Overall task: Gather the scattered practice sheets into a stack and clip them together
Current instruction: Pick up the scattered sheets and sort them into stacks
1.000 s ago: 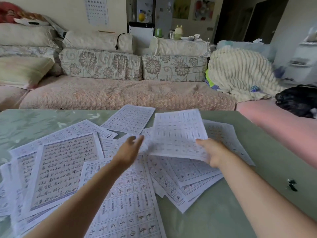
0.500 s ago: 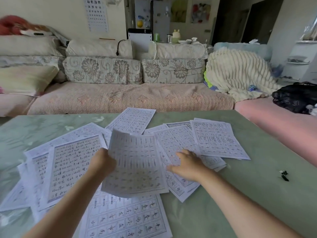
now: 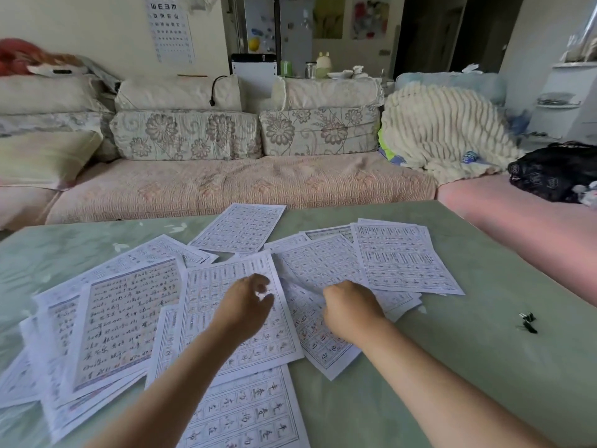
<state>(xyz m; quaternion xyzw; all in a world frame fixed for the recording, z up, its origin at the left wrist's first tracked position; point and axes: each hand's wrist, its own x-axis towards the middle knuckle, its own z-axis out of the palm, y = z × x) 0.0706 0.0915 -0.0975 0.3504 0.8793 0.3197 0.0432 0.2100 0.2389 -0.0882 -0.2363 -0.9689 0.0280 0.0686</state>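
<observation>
Several white practice sheets lie scattered and overlapping on the green table [image 3: 452,367]. One sheet [image 3: 223,305] lies flat in the middle on top of the others. Just above it hovers my left hand [image 3: 247,307], fingers loosely curled and holding nothing. My right hand [image 3: 350,308] rests on the sheets to the right, its fingers curled at the edge of one sheet [image 3: 310,334], which looks slightly lifted there. Two small black binder clips [image 3: 528,323] lie on the table to the right, away from both hands.
More sheets spread to the far side [image 3: 239,227], the right [image 3: 403,257] and the left [image 3: 126,321] of the table. A sofa [image 3: 226,185] with cushions and a cream blanket [image 3: 442,130] runs behind the table.
My left hand laid down the sheet it was holding and let go; that sheet now lies flat. My right hand went from pressing flat to curling its fingers on a sheet.
</observation>
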